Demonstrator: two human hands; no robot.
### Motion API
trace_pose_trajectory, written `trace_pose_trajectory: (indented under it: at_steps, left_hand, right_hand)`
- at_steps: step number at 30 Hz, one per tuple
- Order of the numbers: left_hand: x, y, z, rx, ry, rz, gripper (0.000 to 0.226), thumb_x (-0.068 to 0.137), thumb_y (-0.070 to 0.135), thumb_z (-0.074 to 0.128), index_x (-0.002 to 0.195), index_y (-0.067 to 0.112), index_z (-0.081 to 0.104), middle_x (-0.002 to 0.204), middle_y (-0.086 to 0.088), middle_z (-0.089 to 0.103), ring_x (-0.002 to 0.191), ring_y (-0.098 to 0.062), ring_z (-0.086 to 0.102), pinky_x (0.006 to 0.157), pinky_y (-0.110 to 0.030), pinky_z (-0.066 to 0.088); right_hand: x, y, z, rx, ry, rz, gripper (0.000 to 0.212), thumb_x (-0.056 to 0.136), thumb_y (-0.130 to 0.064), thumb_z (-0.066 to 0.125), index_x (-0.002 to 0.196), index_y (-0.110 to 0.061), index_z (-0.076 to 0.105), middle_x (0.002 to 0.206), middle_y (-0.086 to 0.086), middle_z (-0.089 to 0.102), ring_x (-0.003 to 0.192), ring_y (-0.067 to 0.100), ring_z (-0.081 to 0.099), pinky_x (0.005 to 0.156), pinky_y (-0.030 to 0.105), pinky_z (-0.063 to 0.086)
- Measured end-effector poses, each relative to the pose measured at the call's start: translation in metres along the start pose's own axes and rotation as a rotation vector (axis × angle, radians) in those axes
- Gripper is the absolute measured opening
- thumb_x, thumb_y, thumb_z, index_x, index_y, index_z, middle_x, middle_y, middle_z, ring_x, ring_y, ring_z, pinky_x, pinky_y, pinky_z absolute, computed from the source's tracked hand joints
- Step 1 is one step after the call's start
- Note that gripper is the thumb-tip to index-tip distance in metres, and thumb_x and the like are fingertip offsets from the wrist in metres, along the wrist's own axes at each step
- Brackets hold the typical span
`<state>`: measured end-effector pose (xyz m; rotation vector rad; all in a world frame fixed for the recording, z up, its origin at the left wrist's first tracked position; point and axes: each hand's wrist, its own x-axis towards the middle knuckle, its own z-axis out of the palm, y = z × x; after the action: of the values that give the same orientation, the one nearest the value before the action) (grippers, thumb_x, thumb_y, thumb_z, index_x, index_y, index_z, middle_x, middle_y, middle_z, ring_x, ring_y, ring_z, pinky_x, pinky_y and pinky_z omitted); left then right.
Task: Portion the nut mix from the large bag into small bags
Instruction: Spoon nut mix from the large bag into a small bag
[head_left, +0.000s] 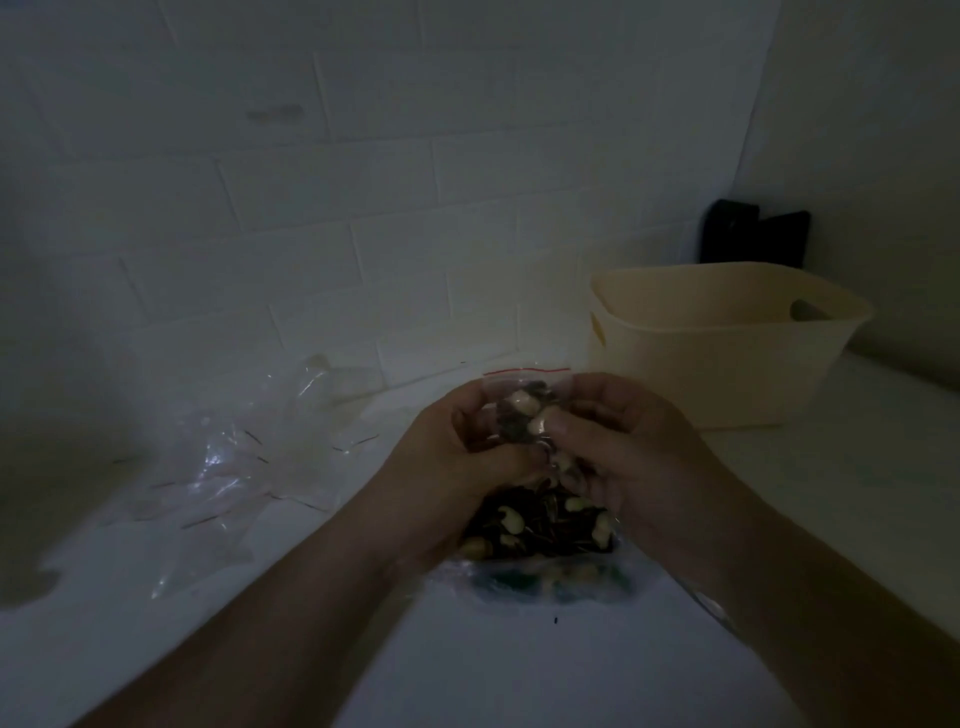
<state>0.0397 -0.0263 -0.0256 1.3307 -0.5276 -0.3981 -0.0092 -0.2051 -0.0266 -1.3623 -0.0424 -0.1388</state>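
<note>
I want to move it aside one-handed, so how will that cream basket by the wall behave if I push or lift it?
The cream basket looks like moulded plastic holding its shape, so probably stiff. No contents are visible, so it is probably light and may slide across the smooth white counter. Its wide base suggests little tipping; the handle cutout offers a grip.

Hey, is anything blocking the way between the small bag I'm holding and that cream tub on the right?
Nothing visible does. Both the left hand and right hand hold the small bag above the large bag; the white counter between it and the cream tub shows bare.
</note>
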Motion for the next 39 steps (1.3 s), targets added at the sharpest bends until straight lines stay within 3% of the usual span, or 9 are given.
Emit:
trace_pose_trajectory:
  at_steps: [4, 10, 14, 17, 21, 24, 27, 32, 39]
  left_hand:
    - [-0.0011, 0.0004, -0.0008, -0.029, -0.007, 0.006, 0.062, 0.070, -0.017, 0.078, 0.125, 0.013, 0.069, 0.126, -0.022, 0.072, 0.120, -0.043, 0.067, 0.103, -0.056, 0.055]
    - [-0.0023, 0.0033, 0.0028, -0.004, -0.030, 0.031, 0.048, 0.080, -0.006, 0.079, 0.125, 0.005, 0.069, 0.122, -0.025, 0.072, 0.118, -0.046, 0.068, 0.104, -0.055, 0.053]
    - [-0.0036, 0.0038, 0.0049, -0.014, 0.018, 0.024, 0.050, 0.078, -0.001, 0.084, 0.125, 0.011, 0.070, 0.119, -0.021, 0.075, 0.114, -0.042, 0.071, 0.100, -0.052, 0.057]
    - [-0.0018, 0.0040, 0.0052, -0.049, 0.125, 0.038, 0.030, 0.084, 0.006, 0.080, 0.113, 0.011, 0.076, 0.114, -0.017, 0.077, 0.109, -0.039, 0.073, 0.095, -0.048, 0.059]
    - [-0.0004, 0.0020, 0.0030, -0.010, 0.197, 0.043, 0.020, 0.094, -0.003, 0.068, 0.110, 0.008, 0.073, 0.106, -0.018, 0.077, 0.101, -0.038, 0.073, 0.098, -0.055, 0.056]
    - [-0.0017, 0.0019, 0.0032, -0.012, 0.161, 0.043, 0.020, 0.094, -0.005, 0.067, 0.107, 0.008, 0.071, 0.105, -0.016, 0.077, 0.099, -0.033, 0.073, 0.096, -0.048, 0.055]
    - [-0.0022, 0.0015, 0.0038, -0.025, 0.120, 0.056, 0.021, 0.087, 0.008, 0.074, 0.109, 0.010, 0.074, 0.109, -0.019, 0.076, 0.103, -0.037, 0.072, 0.098, -0.052, 0.056]
    - [-0.0035, 0.0021, 0.0056, 0.029, 0.118, 0.069, 0.019, 0.083, 0.023, 0.079, 0.100, 0.017, 0.078, 0.101, -0.016, 0.078, 0.086, -0.027, 0.074, 0.069, -0.032, 0.060]
    - [-0.0013, -0.0005, 0.0032, 0.048, 0.144, 0.120, 0.013, 0.085, 0.019, 0.079, 0.098, 0.020, 0.078, 0.103, -0.015, 0.078, 0.094, -0.028, 0.074, 0.081, -0.036, 0.059]
  right_hand:
    - [0.0007, 0.0062, -0.0023, -0.160, -0.051, -0.004, 0.038, 0.079, -0.020, 0.076, 0.117, -0.028, 0.075, 0.113, 0.005, 0.077, 0.100, 0.024, 0.074, 0.079, 0.038, 0.059]
    - [-0.0020, 0.0052, 0.0015, -0.174, -0.060, -0.053, 0.018, 0.090, -0.019, 0.072, 0.105, -0.026, 0.079, 0.092, 0.003, 0.078, 0.088, 0.019, 0.075, 0.066, 0.024, 0.054]
    - [0.0007, 0.0047, 0.0025, -0.129, 0.000, -0.041, 0.021, 0.098, -0.011, 0.064, 0.107, -0.022, 0.080, 0.103, 0.008, 0.079, 0.099, 0.028, 0.076, 0.088, 0.048, 0.060]
    - [0.0006, 0.0028, 0.0027, -0.093, 0.020, -0.025, 0.026, 0.096, -0.002, 0.061, 0.109, -0.016, 0.079, 0.105, 0.015, 0.078, 0.102, 0.035, 0.075, 0.099, 0.061, 0.055]
    - [-0.0002, 0.0041, 0.0043, -0.156, 0.042, -0.058, 0.019, 0.096, -0.011, 0.068, 0.104, -0.023, 0.079, 0.103, 0.008, 0.079, 0.100, 0.029, 0.075, 0.095, 0.058, 0.058]
    - [-0.0003, 0.0040, 0.0041, -0.215, 0.063, -0.106, 0.015, 0.094, -0.014, 0.072, 0.105, -0.022, 0.078, 0.100, 0.007, 0.079, 0.097, 0.028, 0.076, 0.093, 0.057, 0.059]
    - [-0.0006, 0.0025, 0.0029, -0.228, 0.062, -0.129, 0.018, 0.096, -0.009, 0.067, 0.105, -0.019, 0.079, 0.098, 0.008, 0.079, 0.095, 0.028, 0.077, 0.090, 0.053, 0.061]
    - [0.0004, 0.0053, 0.0032, -0.194, 0.062, -0.103, 0.014, 0.094, -0.010, 0.070, 0.099, -0.018, 0.079, 0.097, 0.010, 0.079, 0.096, 0.030, 0.076, 0.092, 0.057, 0.059]
    - [0.0009, 0.0080, 0.0032, -0.148, 0.058, -0.088, 0.010, 0.091, -0.023, 0.076, 0.101, -0.019, 0.079, 0.100, 0.009, 0.078, 0.099, 0.030, 0.076, 0.090, 0.055, 0.060]
